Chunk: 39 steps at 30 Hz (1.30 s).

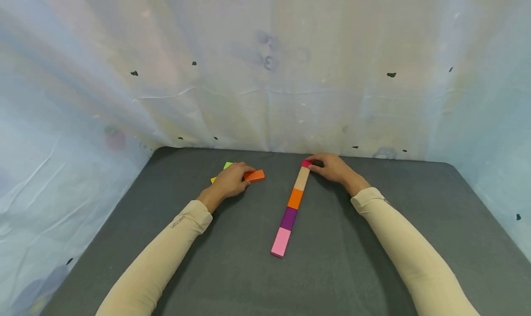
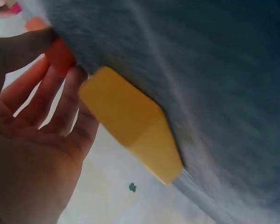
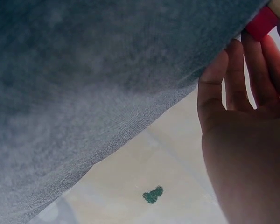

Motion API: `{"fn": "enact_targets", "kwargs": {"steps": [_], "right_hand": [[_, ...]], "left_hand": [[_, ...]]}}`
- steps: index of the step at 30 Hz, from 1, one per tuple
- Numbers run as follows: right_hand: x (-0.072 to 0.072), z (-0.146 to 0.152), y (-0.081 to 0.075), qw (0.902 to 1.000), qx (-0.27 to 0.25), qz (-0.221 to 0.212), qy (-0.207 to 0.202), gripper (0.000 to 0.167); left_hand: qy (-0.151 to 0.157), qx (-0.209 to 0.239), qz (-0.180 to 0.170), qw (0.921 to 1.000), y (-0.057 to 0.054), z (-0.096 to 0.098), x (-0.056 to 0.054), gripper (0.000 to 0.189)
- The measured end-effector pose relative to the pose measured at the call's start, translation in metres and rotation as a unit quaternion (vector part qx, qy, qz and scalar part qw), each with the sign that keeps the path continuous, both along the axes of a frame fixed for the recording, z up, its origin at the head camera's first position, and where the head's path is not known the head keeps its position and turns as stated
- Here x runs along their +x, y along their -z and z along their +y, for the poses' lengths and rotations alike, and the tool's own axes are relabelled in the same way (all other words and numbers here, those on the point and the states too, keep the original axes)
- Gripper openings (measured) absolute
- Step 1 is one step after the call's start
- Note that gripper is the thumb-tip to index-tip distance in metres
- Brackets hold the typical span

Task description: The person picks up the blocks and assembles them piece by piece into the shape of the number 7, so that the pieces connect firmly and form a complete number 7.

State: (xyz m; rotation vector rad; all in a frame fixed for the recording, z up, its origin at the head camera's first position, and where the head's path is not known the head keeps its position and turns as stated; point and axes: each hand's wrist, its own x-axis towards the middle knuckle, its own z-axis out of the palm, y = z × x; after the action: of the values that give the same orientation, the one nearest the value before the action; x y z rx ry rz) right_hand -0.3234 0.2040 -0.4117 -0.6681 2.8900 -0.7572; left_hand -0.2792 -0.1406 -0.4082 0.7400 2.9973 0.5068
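A straight row of flat blocks runs across the dark table: a pink block (image 1: 280, 241) nearest, then a purple block (image 1: 288, 218), an orange one, a beige block (image 1: 301, 178) and a crimson block (image 1: 306, 163) at the far end. My right hand (image 1: 332, 167) pinches that crimson block between thumb and fingers, as the right wrist view also shows. Left of the row, my left hand (image 1: 230, 178) grips a separate orange block (image 1: 256, 176). Beyond and beside this hand lie a green block (image 1: 228, 165) and a yellow block (image 2: 128, 116), both partly hidden in the head view.
The dark grey table (image 1: 332, 260) ends at a back edge close beyond both hands. A pale patterned curtain (image 1: 265, 76) with dark spots hangs behind it and along the sides.
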Motion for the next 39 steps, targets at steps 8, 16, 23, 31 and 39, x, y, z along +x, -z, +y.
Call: {"fn": "enact_targets", "kwargs": {"steps": [8,16,23,31,39], "right_hand": [[0.002,-0.001,-0.002,1.0,0.0,0.0,0.0,0.04],[0.004,0.001,-0.004,1.0,0.001,0.003,0.001,0.04],[0.006,0.006,-0.003,1.0,0.001,0.002,0.005,0.041],[0.004,0.007,-0.002,0.9999,0.007,0.0,0.009,0.041],[-0.004,-0.002,0.002,0.9998,0.007,0.017,-0.012,0.04]], "left_hand": [[0.02,-0.002,0.015,0.9997,0.0,0.008,0.002,0.038],[0.044,-0.022,0.033,0.9982,0.0,0.018,0.004,0.037],[0.07,0.001,0.074,0.9948,0.0,0.021,0.001,0.033],[0.081,0.007,0.106,0.9911,0.0,0.025,-0.002,0.031],[0.083,0.003,0.116,0.9898,0.002,0.031,-0.009,0.03]]}}
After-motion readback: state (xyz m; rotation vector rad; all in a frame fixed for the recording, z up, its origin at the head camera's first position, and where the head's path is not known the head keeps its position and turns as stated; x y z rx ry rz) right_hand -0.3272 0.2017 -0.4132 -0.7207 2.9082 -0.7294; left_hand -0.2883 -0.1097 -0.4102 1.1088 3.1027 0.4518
